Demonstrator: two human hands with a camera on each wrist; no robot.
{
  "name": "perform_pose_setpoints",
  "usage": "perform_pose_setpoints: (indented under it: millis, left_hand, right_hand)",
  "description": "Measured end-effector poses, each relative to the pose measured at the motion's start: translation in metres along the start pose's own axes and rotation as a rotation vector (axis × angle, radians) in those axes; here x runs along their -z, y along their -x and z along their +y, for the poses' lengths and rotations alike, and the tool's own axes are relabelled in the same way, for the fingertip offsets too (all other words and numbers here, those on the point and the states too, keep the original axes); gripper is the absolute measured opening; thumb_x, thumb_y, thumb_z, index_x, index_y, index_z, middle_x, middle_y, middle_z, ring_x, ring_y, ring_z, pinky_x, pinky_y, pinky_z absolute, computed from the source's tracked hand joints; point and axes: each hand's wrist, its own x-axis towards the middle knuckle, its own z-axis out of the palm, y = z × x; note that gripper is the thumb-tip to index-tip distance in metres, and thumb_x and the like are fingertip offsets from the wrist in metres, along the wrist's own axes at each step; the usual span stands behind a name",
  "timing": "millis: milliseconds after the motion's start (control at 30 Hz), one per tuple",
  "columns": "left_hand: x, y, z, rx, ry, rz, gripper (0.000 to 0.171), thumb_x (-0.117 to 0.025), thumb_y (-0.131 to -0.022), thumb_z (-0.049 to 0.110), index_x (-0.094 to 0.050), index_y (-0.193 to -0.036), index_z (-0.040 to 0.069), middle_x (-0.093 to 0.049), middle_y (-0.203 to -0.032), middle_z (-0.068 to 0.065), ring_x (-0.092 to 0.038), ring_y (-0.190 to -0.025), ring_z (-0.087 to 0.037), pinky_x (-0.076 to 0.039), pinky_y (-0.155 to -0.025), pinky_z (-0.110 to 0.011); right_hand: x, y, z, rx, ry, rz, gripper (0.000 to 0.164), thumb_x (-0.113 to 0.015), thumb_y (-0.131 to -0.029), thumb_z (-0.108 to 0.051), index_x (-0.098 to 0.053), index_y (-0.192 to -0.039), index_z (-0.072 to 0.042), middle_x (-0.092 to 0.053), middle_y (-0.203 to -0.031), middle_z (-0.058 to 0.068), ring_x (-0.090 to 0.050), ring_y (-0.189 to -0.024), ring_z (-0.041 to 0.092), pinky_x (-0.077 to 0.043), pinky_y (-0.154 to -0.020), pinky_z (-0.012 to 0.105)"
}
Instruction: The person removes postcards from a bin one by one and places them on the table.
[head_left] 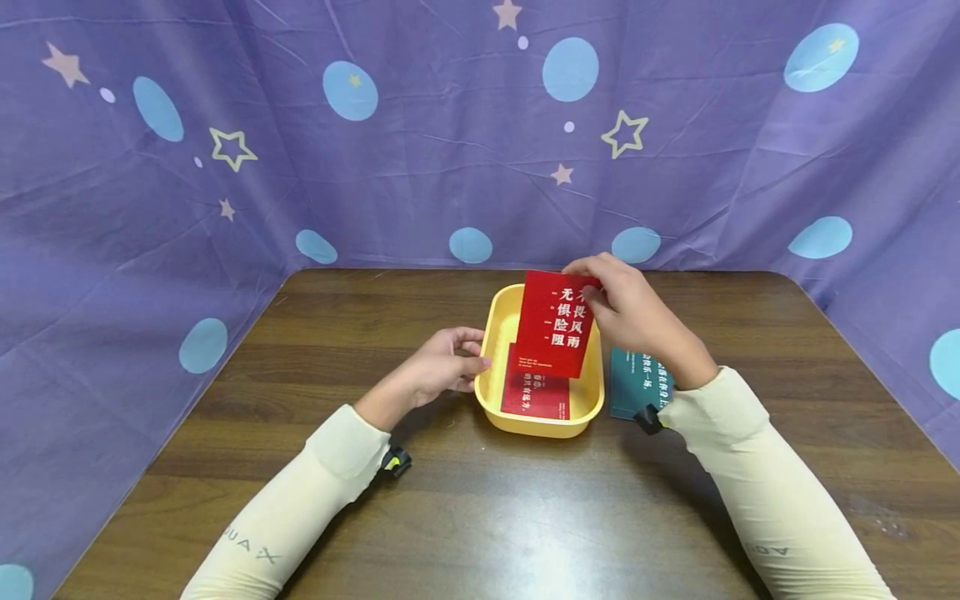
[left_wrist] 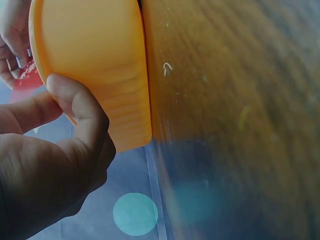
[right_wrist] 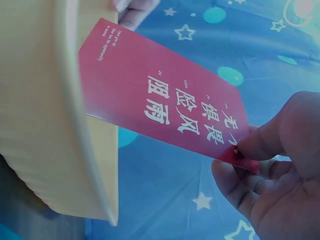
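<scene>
A yellow plastic basket [head_left: 540, 428] stands on the table, and another red card [head_left: 536, 398] with white writing lies inside it. My left hand [head_left: 438, 367] is at the basket's left side; in the left wrist view its thumb and forefinger pinch the rim [left_wrist: 37, 42]. Over the basket, my right hand [head_left: 626, 304] holds a red card [head_left: 551, 325] by its upper right corner. The right wrist view shows thumb and fingers pinching that corner, with the card's lower end inside the basket's rim [right_wrist: 75, 100]. The held card partly covers the one below.
Teal cards [head_left: 630, 387] lie on the table right of the basket, partly hidden by my right wrist. The brown wooden table [head_left: 525, 517] ends at a purple patterned curtain [head_left: 450, 167] at the back.
</scene>
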Motion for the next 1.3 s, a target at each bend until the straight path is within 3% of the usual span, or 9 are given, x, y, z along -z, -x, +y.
perform_pose_setpoints:
  millis: [467, 867, 1300]
  left_hand:
    - [-0.001, 0.0, 0.0, 0.008, 0.005, 0.012, 0.055, -0.063, -0.096, -0.006, -0.042, -0.147, -0.007, -0.048, -0.11, -0.01, -0.06, -0.086, -0.021, -0.058, -0.063, -0.024]
    - [0.001, -0.002, -0.001, 0.009, 0.0, 0.008, 0.055, -0.063, -0.096, -0.005, -0.042, -0.147, -0.007, -0.048, -0.11, -0.01, -0.061, -0.086, -0.022, -0.059, -0.064, -0.025]
    - [0.001, -0.001, -0.001, 0.008, -0.011, 0.009, 0.054, -0.064, -0.097, -0.003, -0.043, -0.146, -0.006, -0.049, -0.111, -0.01, -0.061, -0.085, -0.02, -0.058, -0.064, -0.025]
  right_hand:
    - [0.037, 0.006, -0.002, -0.004, 0.05, 0.122, 0.036, -0.045, -0.095, 0.011, -0.066, -0.121, -0.002, -0.065, -0.108, 0.011, -0.051, -0.085, 0.018, -0.043, -0.071, 0.034]
    - [0.063, 0.014, 0.013, -0.081, 0.067, 0.225, 0.036, -0.046, -0.095, 0.01, -0.069, -0.12, -0.003, -0.063, -0.1, 0.01, -0.048, -0.084, 0.016, -0.039, -0.071, 0.026]
    - [0.081, 0.024, 0.045, -0.257, 0.063, 0.244, 0.035, -0.042, -0.098, 0.004, -0.067, -0.121, 0.0, -0.064, -0.114, 0.017, -0.049, -0.091, 0.019, -0.039, -0.074, 0.025]
